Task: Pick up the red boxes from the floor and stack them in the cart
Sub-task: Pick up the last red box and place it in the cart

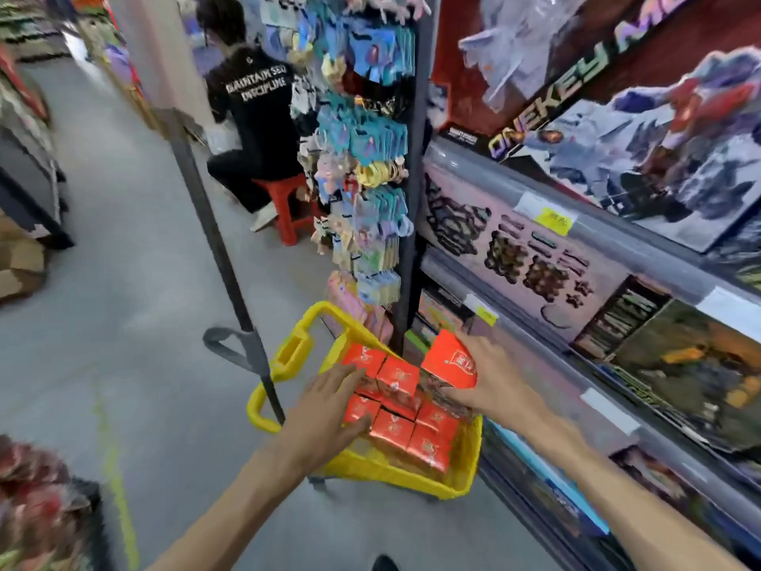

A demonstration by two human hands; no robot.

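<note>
A yellow cart (395, 471) stands on the grey floor beside the shelves, with several red boxes (416, 426) stacked inside it. My left hand (329, 405) rests on the left side of the stack, fingers spread over a red box at its edge. My right hand (490, 377) holds a tilted red box (449, 360) over the far right part of the stack. No red box shows on the floor.
Toy shelves (576, 282) run along the right, close to the cart. A rack of hanging cards (362, 179) stands behind it. The cart's dark pull handle (230, 282) leans left. A person sits on a red stool (288, 204) further back. Merchandise (37, 504) fills the bottom left.
</note>
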